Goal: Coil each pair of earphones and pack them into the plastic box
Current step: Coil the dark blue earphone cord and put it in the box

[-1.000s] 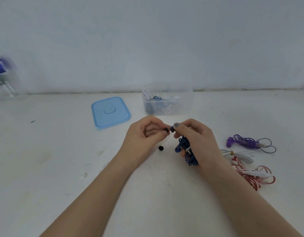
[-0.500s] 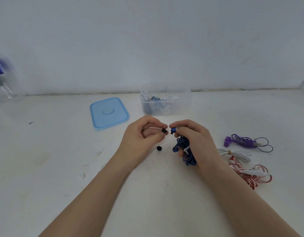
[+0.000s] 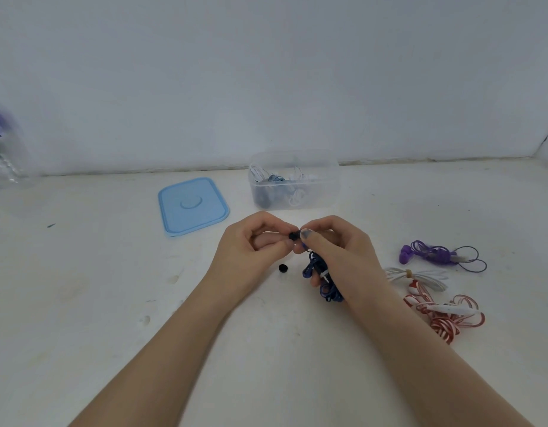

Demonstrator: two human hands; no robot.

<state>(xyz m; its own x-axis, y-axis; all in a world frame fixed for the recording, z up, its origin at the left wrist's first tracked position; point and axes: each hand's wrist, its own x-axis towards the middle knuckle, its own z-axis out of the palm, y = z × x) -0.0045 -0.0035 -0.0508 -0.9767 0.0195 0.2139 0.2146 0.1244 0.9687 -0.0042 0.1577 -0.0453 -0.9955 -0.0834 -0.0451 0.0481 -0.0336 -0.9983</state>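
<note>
The plastic box (image 3: pixel 294 186) stands open at the back of the white table (image 3: pixel 81 303), close to the wall, and serves as the landmark here. Inside it lie coiled earphones, white and blue-grey ones, seen through its clear wall. Left of the box, flat on the table, lies its light blue lid (image 3: pixel 193 205), apart from it.

In front of the box both hands meet above the table. The left hand (image 3: pixel 251 251) has its fingers curled, thumb and forefinger pinched together on a small black ear tip (image 3: pixel 294 235). The right hand (image 3: pixel 337 254) touches it fingertip to fingertip, its thumb and forefinger pinched on the earbud end, while its lower fingers are curled round a bundle of blue earphones (image 3: pixel 322 278) that hangs below the palm. A second black ear tip (image 3: pixel 283 268) lies loose on the table, in front of the box and just below the left thumb.

To the right of the box and nearer the person lie three more pairs: purple earphones (image 3: pixel 433 254) farthest back, white earphones (image 3: pixel 420 277) tied in a bundle in front of them, and red and white striped earphones (image 3: pixel 448 315) loosely heaped nearest.

Far left of the box, at the frame's edge, stands a blurred clear bottle (image 3: pixel 3 155) with a blue label; its writing cannot be read
</note>
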